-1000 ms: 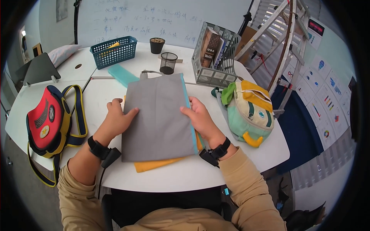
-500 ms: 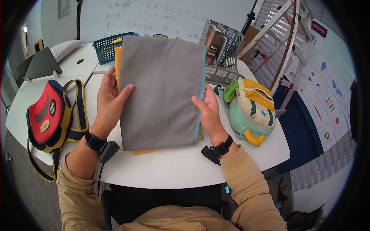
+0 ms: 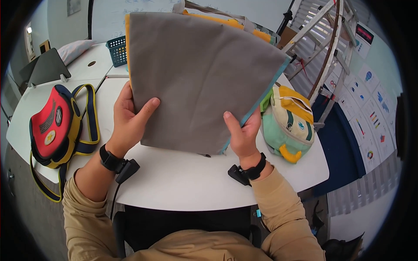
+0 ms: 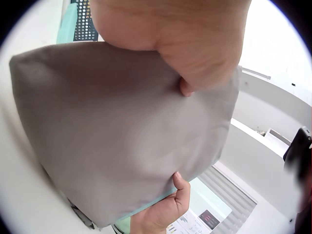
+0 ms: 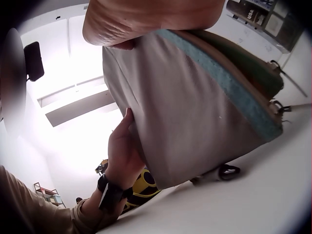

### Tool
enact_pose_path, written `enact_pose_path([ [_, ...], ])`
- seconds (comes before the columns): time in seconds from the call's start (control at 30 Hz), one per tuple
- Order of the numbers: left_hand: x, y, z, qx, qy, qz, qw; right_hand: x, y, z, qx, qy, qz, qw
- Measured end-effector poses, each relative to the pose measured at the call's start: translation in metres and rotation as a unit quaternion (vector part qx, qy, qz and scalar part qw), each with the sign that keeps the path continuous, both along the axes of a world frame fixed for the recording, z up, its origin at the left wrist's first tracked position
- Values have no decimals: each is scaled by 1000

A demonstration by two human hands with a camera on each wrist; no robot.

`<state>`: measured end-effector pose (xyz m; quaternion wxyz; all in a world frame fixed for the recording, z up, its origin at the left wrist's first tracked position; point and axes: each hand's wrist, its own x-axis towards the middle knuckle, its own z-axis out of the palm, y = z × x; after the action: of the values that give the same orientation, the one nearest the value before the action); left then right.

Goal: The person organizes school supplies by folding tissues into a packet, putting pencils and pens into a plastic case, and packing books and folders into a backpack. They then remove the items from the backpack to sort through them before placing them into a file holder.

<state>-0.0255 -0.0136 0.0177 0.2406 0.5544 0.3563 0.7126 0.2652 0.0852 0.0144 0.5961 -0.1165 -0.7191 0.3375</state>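
A flat grey fabric bag (image 3: 196, 82) with blue trim on its right side is raised and tilted over the white table (image 3: 187, 182). Along its top, a yellow layer (image 3: 217, 19) and a grey handle strap (image 3: 249, 27) show. My left hand (image 3: 130, 122) grips the left side, thumb across the grey face and fingers hidden behind. On the lower right edge, my right hand (image 3: 244, 135) pinches the blue trim, thumb in front. Zipper ends (image 5: 277, 106) hang at the trimmed side in the right wrist view.
To the left lies a red bag (image 3: 54, 130) with navy and yellow straps. A mint and cream backpack (image 3: 285, 126) sits at the right, near a ladder (image 3: 324, 48). The grey bag partly covers a teal basket (image 3: 116, 51) at the back.
Both hands have lifted the bag from the table. It has tipped, its top fanning out to the right, and now covers the book rack and much of the basket.
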Motion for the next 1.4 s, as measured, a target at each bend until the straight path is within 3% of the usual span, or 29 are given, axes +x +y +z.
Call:
enact_pose_path([
  [0.1, 3, -4, 4, 21, 35, 1, 999, 0, 2, -2, -45, 32, 17, 998],
  [0.2, -6, -4, 4, -61, -8, -57, 996, 2, 1, -4, -34, 25, 19, 999],
  [0.4, -3, -3, 3, -154, -7, -49, 987, 0, -5, -5, -29, -22, 29, 999],
  [0.77, 0, 1, -7, -90, 25, 15, 996, -8, -2, -2, -77, 2, 46, 996],
  [1.0, 0, 5, -9, -62, 21, 59, 996, -7, -3, -1, -62, -60, 16, 996],
  [1.1, -8, 2, -12, -107, 55, 50, 992, -8, -5, 0, -61, -59, 1, 996],
  [1.4, -10, -2, -16, -48, 105, 91, 989, -5, -3, -1, -30, -79, -30, 996],
])
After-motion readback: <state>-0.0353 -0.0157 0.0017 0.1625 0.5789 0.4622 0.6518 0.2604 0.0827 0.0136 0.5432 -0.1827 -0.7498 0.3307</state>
